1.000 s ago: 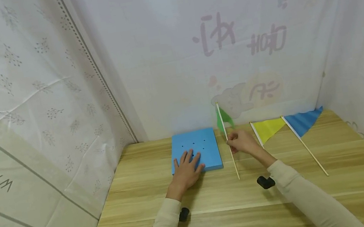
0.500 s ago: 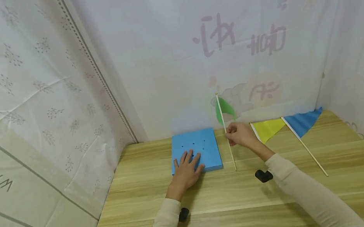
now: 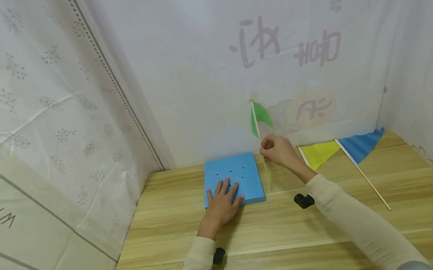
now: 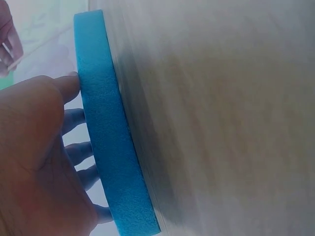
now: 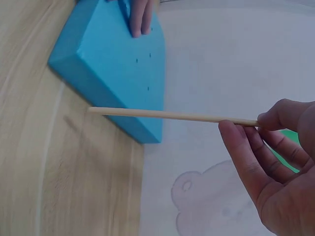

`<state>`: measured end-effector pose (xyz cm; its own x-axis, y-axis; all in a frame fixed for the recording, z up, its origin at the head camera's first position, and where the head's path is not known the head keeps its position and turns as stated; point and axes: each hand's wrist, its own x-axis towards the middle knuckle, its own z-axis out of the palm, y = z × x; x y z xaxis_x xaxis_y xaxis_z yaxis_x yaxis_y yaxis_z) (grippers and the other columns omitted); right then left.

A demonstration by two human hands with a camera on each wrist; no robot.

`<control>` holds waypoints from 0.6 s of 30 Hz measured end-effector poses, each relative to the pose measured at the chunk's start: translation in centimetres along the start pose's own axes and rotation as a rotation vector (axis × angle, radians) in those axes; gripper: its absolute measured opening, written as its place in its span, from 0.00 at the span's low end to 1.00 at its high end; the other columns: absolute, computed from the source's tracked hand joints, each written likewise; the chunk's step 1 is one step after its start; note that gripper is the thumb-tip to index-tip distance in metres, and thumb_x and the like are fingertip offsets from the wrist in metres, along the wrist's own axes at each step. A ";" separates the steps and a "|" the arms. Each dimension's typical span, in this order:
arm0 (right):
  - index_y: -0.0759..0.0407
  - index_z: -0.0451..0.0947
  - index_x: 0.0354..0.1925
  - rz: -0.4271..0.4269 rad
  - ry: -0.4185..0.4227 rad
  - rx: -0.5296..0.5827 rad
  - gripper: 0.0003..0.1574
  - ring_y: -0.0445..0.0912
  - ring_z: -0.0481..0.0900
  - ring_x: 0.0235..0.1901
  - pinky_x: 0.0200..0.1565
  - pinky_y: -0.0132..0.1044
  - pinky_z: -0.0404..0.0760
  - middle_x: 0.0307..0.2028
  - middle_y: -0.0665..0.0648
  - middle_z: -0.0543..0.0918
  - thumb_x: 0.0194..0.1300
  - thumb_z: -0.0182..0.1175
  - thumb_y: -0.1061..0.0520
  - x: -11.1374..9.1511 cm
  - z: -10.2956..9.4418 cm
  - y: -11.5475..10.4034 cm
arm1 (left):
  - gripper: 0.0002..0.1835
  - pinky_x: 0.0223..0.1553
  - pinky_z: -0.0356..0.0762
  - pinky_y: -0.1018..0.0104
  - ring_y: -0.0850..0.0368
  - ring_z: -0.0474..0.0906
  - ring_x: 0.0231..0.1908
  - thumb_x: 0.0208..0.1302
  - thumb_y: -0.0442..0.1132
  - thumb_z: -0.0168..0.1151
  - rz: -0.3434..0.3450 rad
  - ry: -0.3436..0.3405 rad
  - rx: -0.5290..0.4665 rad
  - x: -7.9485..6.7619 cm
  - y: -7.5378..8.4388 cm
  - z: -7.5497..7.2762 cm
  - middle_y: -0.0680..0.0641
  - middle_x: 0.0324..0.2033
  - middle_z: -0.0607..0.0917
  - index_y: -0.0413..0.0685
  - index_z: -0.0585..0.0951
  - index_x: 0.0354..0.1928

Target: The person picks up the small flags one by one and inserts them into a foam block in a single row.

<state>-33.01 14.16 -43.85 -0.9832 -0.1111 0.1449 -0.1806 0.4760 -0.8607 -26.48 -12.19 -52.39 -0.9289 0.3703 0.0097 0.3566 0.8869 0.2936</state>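
Observation:
My left hand (image 3: 220, 207) rests with spread fingers on a blue foam block (image 3: 252, 186) that has several small holes in its top. In the left wrist view, the fingers reach over the block's near side (image 4: 110, 123). With thumb and fingertips my right hand (image 3: 279, 151) pinches the wooden stick (image 5: 167, 115) of a small green flag (image 3: 262, 118). The flag stands nearly upright, just right of the block. Its lower stick end hangs in the air above the table, as the right wrist view shows; the cloth there is mostly hidden by the hand.
A yellow pennant flag (image 3: 321, 154) and a blue pennant flag (image 3: 363, 145) lie at the right of the wooden table (image 3: 276, 256). My right forearm hides most of the yellow one's stick. A patterned curtain (image 3: 192, 87) hangs behind the table.
My right hand has raised the green flag and brought it slightly left, closer to the block. The left hand and the block have stayed where they were.

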 end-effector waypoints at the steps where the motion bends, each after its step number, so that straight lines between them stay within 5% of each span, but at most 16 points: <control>1: 0.63 0.80 0.44 -0.004 0.004 0.011 0.08 0.59 0.92 0.39 0.45 0.50 0.92 0.39 0.63 0.88 0.76 0.61 0.58 0.1 0.2 -0.2 | 0.34 0.79 0.44 0.23 0.38 0.48 0.85 0.84 0.59 0.49 0.002 0.000 0.007 -0.1 0.1 -0.1 0.42 0.85 0.56 0.57 0.63 0.84; 8: 0.63 0.81 0.43 -0.053 0.008 0.044 0.06 0.64 0.91 0.41 0.40 0.41 0.92 0.38 0.63 0.88 0.75 0.62 0.59 0.8 1.2 -1.3 | 0.33 0.78 0.45 0.23 0.38 0.49 0.85 0.85 0.59 0.48 0.009 0.015 0.026 -0.5 0.2 -0.1 0.41 0.85 0.57 0.56 0.64 0.84; 18: 0.60 0.81 0.42 -0.099 0.023 0.007 0.05 0.50 0.91 0.34 0.40 0.41 0.92 0.38 0.61 0.90 0.75 0.63 0.58 1.7 2.3 -3.2 | 0.33 0.78 0.43 0.22 0.37 0.49 0.85 0.85 0.59 0.48 0.002 0.014 0.003 -0.3 0.1 0.1 0.41 0.85 0.56 0.56 0.64 0.84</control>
<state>-34.08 10.45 -41.91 -0.9609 -0.1376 0.2404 -0.2769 0.4577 -0.8449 -26.14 -12.25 -52.44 -0.9296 0.3679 0.0234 0.3584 0.8870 0.2911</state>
